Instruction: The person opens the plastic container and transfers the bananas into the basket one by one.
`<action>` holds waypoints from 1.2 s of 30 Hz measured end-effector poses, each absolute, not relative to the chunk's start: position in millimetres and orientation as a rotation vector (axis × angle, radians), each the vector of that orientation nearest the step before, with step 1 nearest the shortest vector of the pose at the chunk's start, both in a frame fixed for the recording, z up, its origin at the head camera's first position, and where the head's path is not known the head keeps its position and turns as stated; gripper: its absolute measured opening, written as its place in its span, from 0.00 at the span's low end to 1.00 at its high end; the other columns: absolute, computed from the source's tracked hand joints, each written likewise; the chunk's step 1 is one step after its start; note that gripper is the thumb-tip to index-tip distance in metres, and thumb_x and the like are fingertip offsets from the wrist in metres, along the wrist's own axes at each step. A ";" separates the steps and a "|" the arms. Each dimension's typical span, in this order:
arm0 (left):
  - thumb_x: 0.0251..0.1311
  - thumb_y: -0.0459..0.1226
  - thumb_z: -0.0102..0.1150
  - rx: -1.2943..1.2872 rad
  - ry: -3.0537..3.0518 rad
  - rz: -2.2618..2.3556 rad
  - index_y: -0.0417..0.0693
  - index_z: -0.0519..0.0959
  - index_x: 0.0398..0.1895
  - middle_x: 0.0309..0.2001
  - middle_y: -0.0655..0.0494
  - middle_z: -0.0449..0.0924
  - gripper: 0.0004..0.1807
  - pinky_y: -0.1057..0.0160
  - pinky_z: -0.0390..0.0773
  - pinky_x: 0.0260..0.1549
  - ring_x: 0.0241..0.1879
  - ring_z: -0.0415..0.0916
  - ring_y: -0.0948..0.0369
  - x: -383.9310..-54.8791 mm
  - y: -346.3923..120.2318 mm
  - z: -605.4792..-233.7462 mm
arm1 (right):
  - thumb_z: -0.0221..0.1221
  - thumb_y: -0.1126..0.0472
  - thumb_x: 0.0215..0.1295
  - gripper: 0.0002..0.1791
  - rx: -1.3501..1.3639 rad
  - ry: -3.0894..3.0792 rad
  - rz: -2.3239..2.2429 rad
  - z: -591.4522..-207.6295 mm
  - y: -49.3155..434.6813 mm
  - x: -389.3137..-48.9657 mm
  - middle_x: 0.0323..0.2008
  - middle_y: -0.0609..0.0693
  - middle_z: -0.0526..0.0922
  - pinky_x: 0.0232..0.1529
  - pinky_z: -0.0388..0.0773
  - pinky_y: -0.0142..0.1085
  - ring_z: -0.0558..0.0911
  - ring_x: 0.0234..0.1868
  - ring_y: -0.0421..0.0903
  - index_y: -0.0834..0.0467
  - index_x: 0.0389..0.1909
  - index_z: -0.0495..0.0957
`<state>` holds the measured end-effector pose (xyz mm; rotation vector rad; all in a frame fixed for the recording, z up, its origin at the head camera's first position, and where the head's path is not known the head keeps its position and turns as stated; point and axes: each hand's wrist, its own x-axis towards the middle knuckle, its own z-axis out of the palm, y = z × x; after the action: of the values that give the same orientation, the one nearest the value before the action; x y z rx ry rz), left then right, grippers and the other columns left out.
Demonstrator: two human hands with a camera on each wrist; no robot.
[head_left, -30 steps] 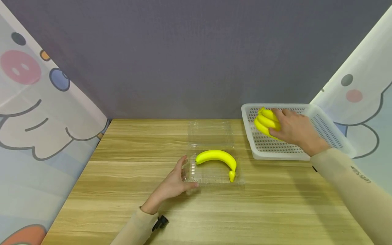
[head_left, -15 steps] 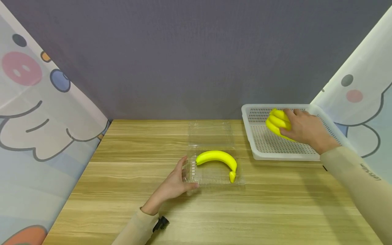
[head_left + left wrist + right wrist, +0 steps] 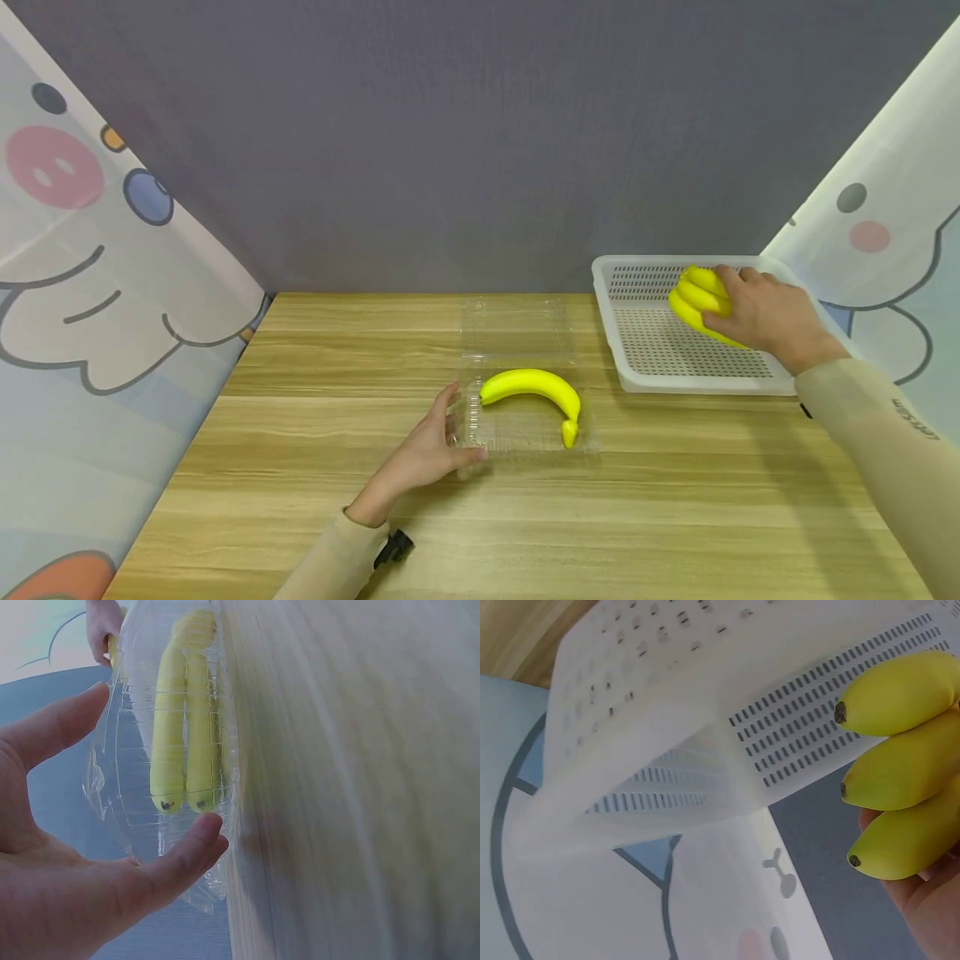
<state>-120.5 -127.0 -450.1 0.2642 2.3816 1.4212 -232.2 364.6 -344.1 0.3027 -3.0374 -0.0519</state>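
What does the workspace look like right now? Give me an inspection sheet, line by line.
Surface: wood-grain table.
Job's things: single banana in open clear container; banana bunch over white basket, contact with its floor unclear.
Clutter: nothing seen.
Grips: left grip spread at the clear container's left end; right grip holding the banana bunch.
Cables: nothing seen.
Surroundings: grey wall behind, cartoon-printed curtains on both sides.

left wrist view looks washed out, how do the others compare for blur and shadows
Left wrist: pale haze, table smeared and soft, small glints on the clear box; head: clearer, evenly lit, soft shadow beside the right sleeve; right wrist: bananas fairly crisp, basket milky.
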 end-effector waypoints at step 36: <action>0.52 0.47 0.79 0.270 2.386 1.415 0.49 0.41 0.83 0.77 0.36 0.53 0.65 0.36 0.68 0.64 0.71 0.61 0.38 -120.2 -126.4 -451.6 | 0.61 0.42 0.65 0.46 0.066 -3.227 0.027 -384.2 407.3 -238.7 0.44 0.74 0.73 0.31 0.78 0.56 0.75 0.33 0.60 0.70 0.68 0.54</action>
<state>-120.2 -126.4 -451.6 0.2698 2.3862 1.4148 -238.7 407.3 -384.2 0.0656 -3.2273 0.0275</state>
